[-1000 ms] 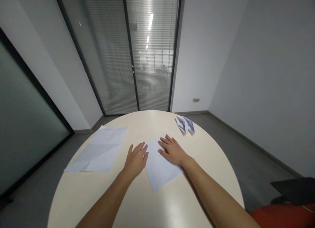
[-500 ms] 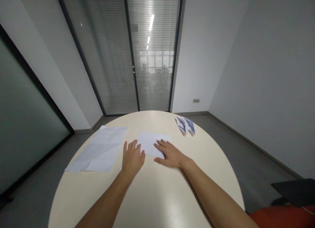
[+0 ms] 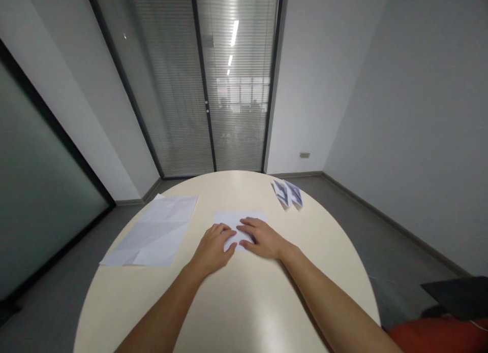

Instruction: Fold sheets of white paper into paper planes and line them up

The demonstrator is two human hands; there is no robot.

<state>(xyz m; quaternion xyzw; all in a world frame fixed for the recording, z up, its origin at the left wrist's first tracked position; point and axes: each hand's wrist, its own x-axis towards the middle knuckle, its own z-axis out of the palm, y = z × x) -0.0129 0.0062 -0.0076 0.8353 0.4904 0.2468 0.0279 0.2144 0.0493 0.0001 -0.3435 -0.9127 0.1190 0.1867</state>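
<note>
A small white sheet of paper lies flat on the round cream table in front of me, partly covered by both hands. My left hand rests over its left side, thumb apart from the bent fingers. From the right, my right hand lies on the paper with fingers stretched out and spread. The fingertips of the two hands are close together near the sheet's middle. Neither hand grips anything.
A larger creased white sheet lies at the table's left edge. Two folded pieces of printed paper stand at the back right. A red chair seat and a dark flat object are at the lower right.
My left hand has moved right, onto the paper and nearer my right hand. The small sheet has slid slightly toward me. My right hand has hardly moved.
</note>
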